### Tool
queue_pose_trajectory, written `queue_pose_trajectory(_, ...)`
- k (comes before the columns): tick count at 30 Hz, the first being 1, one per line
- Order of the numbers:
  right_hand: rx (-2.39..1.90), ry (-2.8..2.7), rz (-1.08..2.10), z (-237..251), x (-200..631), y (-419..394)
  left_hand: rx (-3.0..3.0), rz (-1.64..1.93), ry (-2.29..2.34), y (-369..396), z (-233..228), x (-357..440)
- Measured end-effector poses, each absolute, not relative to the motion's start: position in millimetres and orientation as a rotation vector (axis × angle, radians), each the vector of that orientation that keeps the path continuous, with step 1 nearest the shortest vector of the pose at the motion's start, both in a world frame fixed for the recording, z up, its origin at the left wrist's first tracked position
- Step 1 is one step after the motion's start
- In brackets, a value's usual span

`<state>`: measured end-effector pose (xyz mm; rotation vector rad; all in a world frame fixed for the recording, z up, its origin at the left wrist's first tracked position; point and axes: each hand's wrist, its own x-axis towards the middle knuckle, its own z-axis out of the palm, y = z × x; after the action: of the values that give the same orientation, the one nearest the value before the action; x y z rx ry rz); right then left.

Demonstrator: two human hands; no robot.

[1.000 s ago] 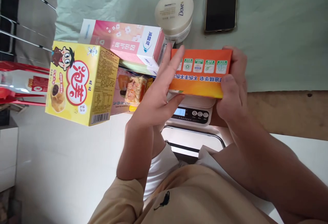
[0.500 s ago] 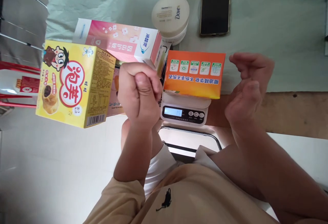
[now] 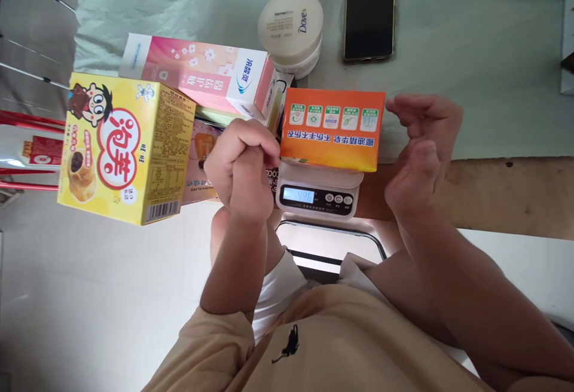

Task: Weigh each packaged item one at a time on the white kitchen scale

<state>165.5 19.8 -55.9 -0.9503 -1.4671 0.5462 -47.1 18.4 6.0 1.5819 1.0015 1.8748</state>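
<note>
An orange soap box rests on a small white kitchen scale, whose lit display seems to read 496. At the box's left edge is my left hand, fingers curled in with the thumb folded against them; I see nothing in it. Just right of the box, my right hand is held with fingers bent and the thumb apart, a small gap from the box and holding nothing. A yellow puff snack box and a pink toothpaste box lie left of my left hand.
Behind the scale are a round white Dove tub and a dark-screened phone on the pale green cloth. More boxes sit under the toothpaste box. The bare wooden table edge runs along the front.
The scale's display has gone from about 15 to about 496. The orange box now sits on the scale; my left fingers have shifted slightly and my right hand stays beside the box.
</note>
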Motion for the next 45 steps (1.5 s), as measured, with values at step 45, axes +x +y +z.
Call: queue_pose_trajectory(45,-1.274,-2.284,0.339,38.6,163.4,43.1,1.644,1.58,0.774,9.5,0.8,-66.3)
